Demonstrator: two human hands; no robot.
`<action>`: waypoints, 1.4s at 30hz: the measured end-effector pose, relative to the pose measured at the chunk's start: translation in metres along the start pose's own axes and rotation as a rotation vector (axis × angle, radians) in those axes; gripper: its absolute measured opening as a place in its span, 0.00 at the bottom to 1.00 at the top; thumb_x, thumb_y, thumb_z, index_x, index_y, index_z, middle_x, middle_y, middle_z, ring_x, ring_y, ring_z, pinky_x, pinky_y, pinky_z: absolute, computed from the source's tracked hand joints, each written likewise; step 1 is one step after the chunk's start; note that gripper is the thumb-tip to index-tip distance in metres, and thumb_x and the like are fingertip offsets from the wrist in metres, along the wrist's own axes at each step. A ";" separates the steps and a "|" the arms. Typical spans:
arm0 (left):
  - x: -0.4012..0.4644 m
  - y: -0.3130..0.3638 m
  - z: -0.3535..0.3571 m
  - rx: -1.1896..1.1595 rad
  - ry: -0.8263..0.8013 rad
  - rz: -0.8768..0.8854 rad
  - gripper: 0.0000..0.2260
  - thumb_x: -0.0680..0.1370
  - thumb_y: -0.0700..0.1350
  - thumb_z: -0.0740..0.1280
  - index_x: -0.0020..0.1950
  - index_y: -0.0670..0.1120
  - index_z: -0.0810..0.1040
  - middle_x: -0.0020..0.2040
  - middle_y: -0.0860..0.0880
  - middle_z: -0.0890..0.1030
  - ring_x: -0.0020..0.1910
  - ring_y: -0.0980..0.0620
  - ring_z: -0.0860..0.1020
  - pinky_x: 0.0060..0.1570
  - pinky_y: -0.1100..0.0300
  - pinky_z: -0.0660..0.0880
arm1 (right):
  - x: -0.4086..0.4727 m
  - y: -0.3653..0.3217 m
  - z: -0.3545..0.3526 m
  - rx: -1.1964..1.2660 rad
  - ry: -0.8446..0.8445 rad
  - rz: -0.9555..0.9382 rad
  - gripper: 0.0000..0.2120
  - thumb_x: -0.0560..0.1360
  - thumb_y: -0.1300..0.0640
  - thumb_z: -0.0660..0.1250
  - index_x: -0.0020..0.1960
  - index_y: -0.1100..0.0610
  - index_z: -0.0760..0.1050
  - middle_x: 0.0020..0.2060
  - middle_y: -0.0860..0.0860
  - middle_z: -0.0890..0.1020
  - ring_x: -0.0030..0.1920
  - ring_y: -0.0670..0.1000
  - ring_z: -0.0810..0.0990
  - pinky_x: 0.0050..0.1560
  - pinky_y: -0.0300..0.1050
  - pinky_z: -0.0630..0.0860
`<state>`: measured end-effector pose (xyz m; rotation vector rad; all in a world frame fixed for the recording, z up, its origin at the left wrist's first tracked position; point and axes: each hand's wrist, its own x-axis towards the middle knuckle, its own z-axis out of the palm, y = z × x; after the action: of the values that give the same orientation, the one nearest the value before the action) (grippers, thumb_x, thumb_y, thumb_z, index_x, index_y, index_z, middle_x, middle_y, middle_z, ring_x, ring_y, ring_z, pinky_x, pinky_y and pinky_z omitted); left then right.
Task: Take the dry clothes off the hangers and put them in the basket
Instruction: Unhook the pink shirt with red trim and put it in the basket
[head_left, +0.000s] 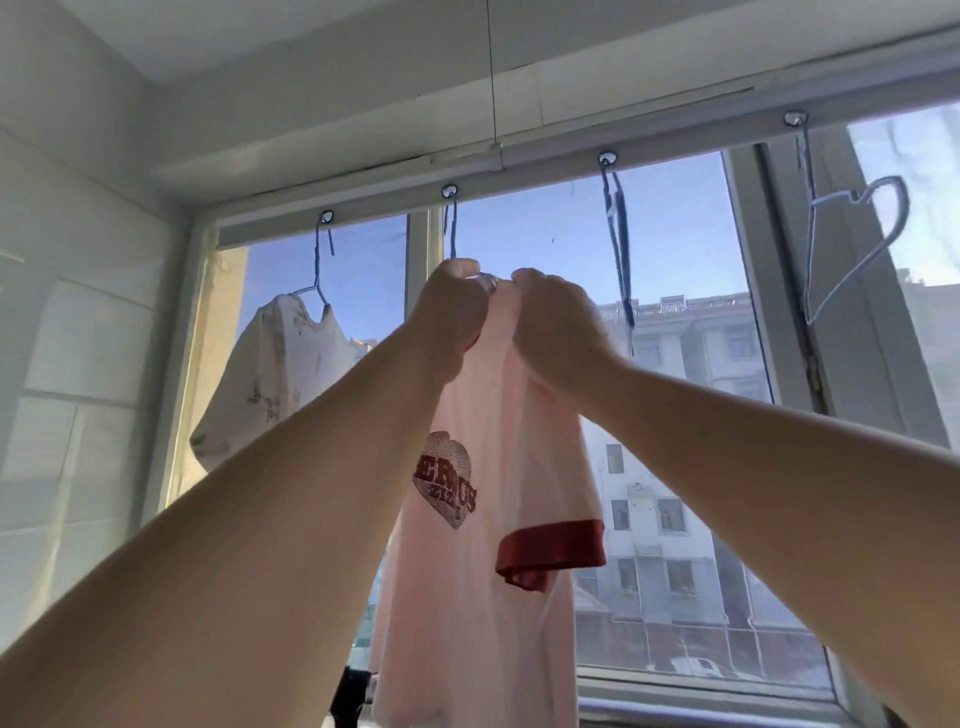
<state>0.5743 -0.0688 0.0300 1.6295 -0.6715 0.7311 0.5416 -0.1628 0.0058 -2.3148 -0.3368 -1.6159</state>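
A person's two bare arms reach up from the lower corners toward a window. At the centre of the view, the left hand (451, 306) and the right hand (553, 325) meet at the neck of a pale pink T-shirt (483, 597). Both hands have their fingers curled tight into the cloth, pinching the collar from either side, the left at about 9 o'clock of the neck and the right at 3 o'clock.

The shirt hangs straight down from the hands toward 6 o'clock. It has a dark red heart print (445, 478) on the chest and a dark red cuff (551, 553) on the sleeve at its right.

The shirt's blue wire hanger (453, 228) rises from between the hands to a ring on the rail (519, 163) that runs across the top of the window.

At 9 o'clock of the hands, a white patterned garment (270, 379) hangs on a second blue hanger (318, 270). At 2 o'clock a bare hanger (621, 249) hangs edge-on, and farther toward 2 o'clock another bare hanger (852, 249) hangs tilted.

Through the glass are blue sky and a pale apartment block (675, 467).
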 end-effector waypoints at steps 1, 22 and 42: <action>0.003 0.001 0.004 -0.028 -0.016 0.014 0.09 0.79 0.41 0.59 0.55 0.40 0.74 0.45 0.42 0.73 0.42 0.46 0.71 0.37 0.60 0.65 | 0.001 0.001 0.001 0.037 0.019 0.000 0.13 0.78 0.66 0.53 0.59 0.62 0.72 0.53 0.58 0.79 0.50 0.56 0.76 0.43 0.43 0.67; 0.000 0.018 0.018 0.141 0.041 0.329 0.10 0.77 0.38 0.62 0.53 0.47 0.80 0.44 0.55 0.79 0.44 0.59 0.77 0.45 0.71 0.72 | 0.005 0.014 -0.008 -0.003 -0.009 0.074 0.13 0.80 0.57 0.50 0.48 0.54 0.73 0.40 0.53 0.75 0.46 0.57 0.75 0.41 0.45 0.65; -0.039 -0.016 0.025 0.740 0.317 0.737 0.07 0.71 0.42 0.68 0.45 0.51 0.83 0.54 0.50 0.80 0.67 0.53 0.67 0.57 0.62 0.50 | -0.035 0.034 0.016 0.414 0.008 0.224 0.08 0.75 0.56 0.62 0.53 0.58 0.72 0.43 0.49 0.76 0.44 0.50 0.72 0.31 0.38 0.63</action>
<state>0.5643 -0.0893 -0.0133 1.8371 -0.8252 1.9074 0.5557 -0.1887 -0.0360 -1.9556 -0.3570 -1.3047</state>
